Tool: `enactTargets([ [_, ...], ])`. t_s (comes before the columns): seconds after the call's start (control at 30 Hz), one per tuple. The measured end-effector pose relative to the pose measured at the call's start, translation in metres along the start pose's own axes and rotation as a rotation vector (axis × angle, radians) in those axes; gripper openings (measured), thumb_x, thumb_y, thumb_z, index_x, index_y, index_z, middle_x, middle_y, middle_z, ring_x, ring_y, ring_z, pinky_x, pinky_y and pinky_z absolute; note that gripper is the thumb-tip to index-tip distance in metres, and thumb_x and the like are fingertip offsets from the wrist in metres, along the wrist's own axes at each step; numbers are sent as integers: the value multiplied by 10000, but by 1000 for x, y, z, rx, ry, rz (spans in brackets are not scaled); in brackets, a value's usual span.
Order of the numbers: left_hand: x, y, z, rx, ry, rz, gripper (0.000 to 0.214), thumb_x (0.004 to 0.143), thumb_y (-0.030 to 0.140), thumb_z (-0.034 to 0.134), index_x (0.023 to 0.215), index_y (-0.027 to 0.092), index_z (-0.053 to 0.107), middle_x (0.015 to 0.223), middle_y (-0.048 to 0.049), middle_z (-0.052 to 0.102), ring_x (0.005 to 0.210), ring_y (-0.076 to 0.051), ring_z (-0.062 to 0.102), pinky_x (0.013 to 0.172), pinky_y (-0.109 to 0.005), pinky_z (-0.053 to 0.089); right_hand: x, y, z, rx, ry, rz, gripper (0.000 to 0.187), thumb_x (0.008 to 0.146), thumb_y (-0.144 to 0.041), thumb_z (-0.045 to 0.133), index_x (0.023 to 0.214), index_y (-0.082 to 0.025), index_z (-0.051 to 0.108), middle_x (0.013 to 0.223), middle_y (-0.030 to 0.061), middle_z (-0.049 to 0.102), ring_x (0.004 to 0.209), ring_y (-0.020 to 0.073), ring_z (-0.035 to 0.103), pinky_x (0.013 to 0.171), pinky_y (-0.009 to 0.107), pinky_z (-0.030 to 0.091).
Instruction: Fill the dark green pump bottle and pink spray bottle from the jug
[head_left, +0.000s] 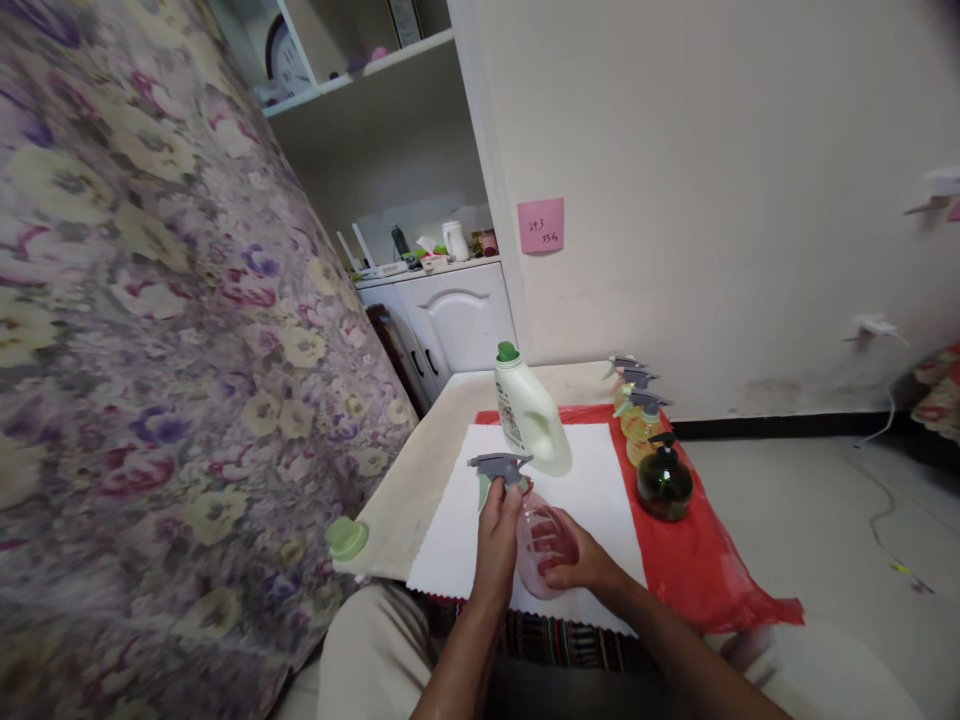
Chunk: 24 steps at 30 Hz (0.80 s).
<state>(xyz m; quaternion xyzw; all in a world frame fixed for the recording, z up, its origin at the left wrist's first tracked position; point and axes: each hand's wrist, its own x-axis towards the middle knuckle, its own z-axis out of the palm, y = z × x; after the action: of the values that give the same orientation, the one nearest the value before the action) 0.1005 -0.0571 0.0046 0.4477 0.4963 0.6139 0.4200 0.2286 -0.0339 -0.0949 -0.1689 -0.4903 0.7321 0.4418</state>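
My left hand (498, 540) is closed around the neck of a clear pinkish spray bottle (541, 542), just under its grey trigger head (498, 466). My right hand (579, 566) wraps the bottle's body from the right. The bottle stands tilted over a white cloth (600, 490) on a small low table (420, 470). Behind it stands a white detergent jug (531, 418) with a green open neck.
A green cap (346, 538) lies at the table's near left corner. A dark green pump bottle (664, 480) and yellow spray bottles (639, 420) stand on a red plastic sheet (697, 560) at the right. A floral mattress (150, 350) leans at the left; white cupboard (450, 320) behind.
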Motion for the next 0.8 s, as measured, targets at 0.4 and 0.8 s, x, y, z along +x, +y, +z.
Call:
enactTargets([
  [0.4, 11, -17, 1, 12, 76, -1, 500, 800, 436, 662, 1218, 191, 538, 1056, -71, 697, 1003, -240, 654, 905, -358, 464, 3, 6, -1, -5, 19, 22, 952, 440, -379, 914, 1270, -268, 460, 1158, 90, 558, 1064, 282, 560, 889, 466, 449],
  [0.8, 12, -6, -3, -191, 37, -35, 377, 809, 446, 648, 1041, 149, 640, 973, -88, 728, 923, -223, 672, 871, -340, 475, 3, 8, -1, -45, 49, 82, 982, 377, -400, 922, 1235, -270, 465, 1132, 94, 559, 1048, 301, 570, 810, 441, 482],
])
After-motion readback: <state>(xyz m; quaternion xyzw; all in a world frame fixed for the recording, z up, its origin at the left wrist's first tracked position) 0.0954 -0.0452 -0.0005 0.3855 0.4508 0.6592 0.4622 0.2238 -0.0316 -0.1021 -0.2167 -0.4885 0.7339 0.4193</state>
